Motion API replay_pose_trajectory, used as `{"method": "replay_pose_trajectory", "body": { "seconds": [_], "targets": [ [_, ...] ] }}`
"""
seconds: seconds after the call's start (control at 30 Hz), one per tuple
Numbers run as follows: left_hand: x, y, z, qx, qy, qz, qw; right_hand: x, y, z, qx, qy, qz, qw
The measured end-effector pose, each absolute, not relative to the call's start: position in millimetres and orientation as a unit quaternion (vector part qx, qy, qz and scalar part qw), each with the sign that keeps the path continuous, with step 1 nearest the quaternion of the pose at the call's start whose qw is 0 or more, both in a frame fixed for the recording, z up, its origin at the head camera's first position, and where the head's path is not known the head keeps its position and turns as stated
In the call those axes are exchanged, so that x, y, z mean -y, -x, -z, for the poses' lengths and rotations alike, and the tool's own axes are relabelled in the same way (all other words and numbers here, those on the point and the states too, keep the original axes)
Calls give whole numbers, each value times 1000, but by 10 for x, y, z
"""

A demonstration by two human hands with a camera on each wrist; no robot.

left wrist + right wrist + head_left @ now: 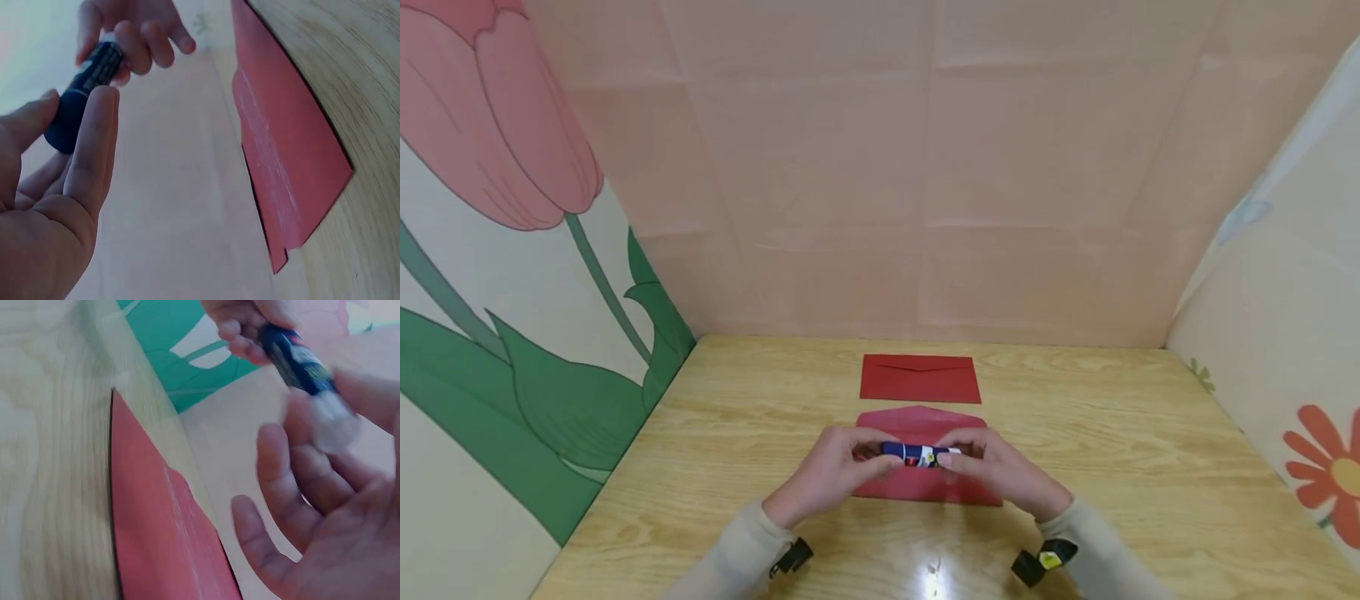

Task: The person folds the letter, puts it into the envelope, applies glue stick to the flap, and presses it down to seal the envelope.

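A dark blue glue stick with a printed label is held level between both hands. My left hand pinches its dark blue end between thumb and fingers. At the white end, my right hand grips with the thumb and index finger, its other fingers spread loosely in the right wrist view. Below the hands lies a red envelope, its flap folded open away from me. A whitish streak runs along that envelope near the flap in the left wrist view. The glue stick's tip cannot be made out.
Behind the open envelope, a second red envelope lies flat on the wooden table. A plain pinkish backdrop stands at the table's far edge. Flower-printed panels rise along the left and right sides.
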State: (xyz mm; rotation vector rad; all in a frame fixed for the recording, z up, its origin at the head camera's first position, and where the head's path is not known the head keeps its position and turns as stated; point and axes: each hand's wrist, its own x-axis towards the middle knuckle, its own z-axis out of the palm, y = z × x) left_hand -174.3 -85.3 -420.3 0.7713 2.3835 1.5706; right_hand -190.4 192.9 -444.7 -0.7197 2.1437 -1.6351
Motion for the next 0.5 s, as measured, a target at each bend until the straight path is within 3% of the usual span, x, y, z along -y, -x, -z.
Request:
{"method": "replay_pose_trajectory", "body": {
  "seconds": [0.23,0.5],
  "targets": [
    [797,1769,4245,-723,-206,-647,130,-1723,1875,4478,-680,231,680,146],
    [790,1730,4269,-771,-250,-577,101,-1542,1813,4457,-689,191,686,134]
  ]
}}
